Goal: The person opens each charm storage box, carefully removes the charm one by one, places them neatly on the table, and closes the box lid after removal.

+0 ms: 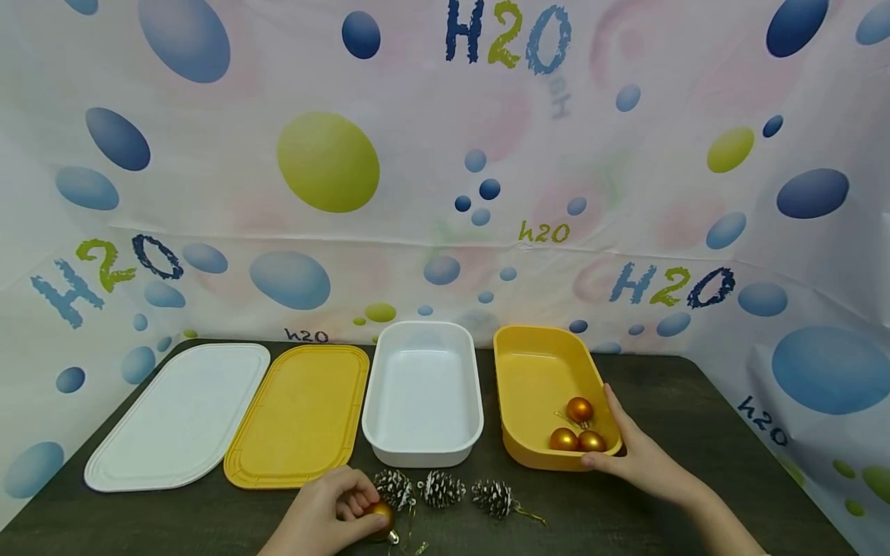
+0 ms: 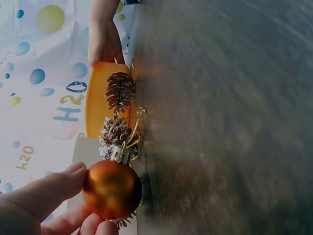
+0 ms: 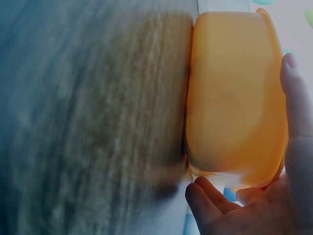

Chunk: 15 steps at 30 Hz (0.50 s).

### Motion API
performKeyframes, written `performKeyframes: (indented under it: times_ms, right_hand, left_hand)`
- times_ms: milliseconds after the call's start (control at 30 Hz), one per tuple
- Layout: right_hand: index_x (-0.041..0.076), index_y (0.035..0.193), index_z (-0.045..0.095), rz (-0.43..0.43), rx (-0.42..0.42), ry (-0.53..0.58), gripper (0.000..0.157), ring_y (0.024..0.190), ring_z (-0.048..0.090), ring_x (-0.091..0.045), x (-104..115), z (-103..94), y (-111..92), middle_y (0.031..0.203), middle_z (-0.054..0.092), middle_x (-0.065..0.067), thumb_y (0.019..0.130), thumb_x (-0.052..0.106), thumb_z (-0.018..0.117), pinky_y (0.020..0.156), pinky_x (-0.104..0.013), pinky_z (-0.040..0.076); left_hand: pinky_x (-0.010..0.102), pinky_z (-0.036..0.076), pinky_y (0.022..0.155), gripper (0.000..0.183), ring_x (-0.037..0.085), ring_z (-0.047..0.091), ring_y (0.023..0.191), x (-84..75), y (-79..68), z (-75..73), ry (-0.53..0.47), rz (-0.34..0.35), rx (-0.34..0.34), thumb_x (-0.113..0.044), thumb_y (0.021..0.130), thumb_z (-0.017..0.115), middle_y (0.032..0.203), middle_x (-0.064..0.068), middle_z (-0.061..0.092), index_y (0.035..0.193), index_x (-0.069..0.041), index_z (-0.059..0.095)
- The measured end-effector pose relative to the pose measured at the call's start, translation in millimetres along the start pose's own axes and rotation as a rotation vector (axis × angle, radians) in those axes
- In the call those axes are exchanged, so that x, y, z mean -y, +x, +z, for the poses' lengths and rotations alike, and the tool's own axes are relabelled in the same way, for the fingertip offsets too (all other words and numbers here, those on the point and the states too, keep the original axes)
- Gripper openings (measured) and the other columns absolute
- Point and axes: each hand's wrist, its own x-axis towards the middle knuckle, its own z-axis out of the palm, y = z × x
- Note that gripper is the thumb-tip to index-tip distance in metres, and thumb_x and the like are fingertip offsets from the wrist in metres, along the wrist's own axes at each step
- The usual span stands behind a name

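My left hand (image 1: 332,510) pinches an orange-gold Christmas ball (image 1: 379,519) between thumb and fingers, close over the table's front. In the left wrist view the ball (image 2: 112,189) shows its metal cap and gold string. At the right, my right hand (image 1: 647,459) holds the near right corner of a yellow plastic container (image 1: 545,386), thumb at the front rim and fingers along the side. Three similar balls (image 1: 580,410) lie inside near that corner. Just right of my left hand, three frosted pine cones (image 1: 442,489) form a row.
A white container (image 1: 422,457) stands beside the yellow one, behind the pine cones. To the left lie a yellow lid (image 1: 299,417) and a white lid (image 1: 181,417), flat on the dark table (image 1: 695,409). A printed curtain (image 1: 417,154) hangs behind the table.
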Motion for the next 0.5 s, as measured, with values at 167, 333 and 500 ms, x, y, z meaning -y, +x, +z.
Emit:
performKeyframes:
  times_ms: [167, 333, 500]
  right_hand:
    - [0.01, 0.152, -0.013, 0.003, 0.001, -0.008, 0.107, 0.133, 0.013, -0.057, 0.8, -0.3, -0.1, 0.153, -0.002, -0.033, 0.088, 0.031, 0.07, 0.097, -0.071, 0.023]
    - [0.011, 0.152, -0.014, 0.003, 0.002, -0.009, 0.107, 0.133, 0.014, -0.057, 1.2, -0.4, -0.3, 0.152, -0.002, -0.033, 0.088, 0.031, 0.069, 0.097, -0.071, 0.024]
    - [0.012, 0.152, -0.014, 0.003, 0.002, -0.003, 0.107, 0.133, 0.014, -0.058, 1.0, -0.4, -0.3, 0.152, -0.002, -0.033, 0.088, 0.03, 0.07, 0.098, -0.071, 0.023]
  left_hand:
    - [0.023, 0.05, 0.056, 0.022, 0.001, 0.053, 0.065, -0.2, 0.9, 1.0, -0.016, -0.018, 0.003, -0.024, 0.08, 0.079, 0.078, -0.005, 0.058, 0.085, -0.01, 0.064]
    - [0.023, 0.05, 0.056, 0.023, 0.001, 0.053, 0.065, 0.3, 0.6, 2.1, -0.024, -0.028, 0.004, -0.025, 0.079, 0.079, 0.077, -0.004, 0.058, 0.084, -0.009, 0.063]
    - [0.023, 0.049, 0.055, 0.025, 0.001, 0.052, 0.063, 1.0, 0.6, 3.7, -0.016, -0.039, -0.003, -0.026, 0.078, 0.08, 0.075, -0.004, 0.057, 0.084, -0.009, 0.063]
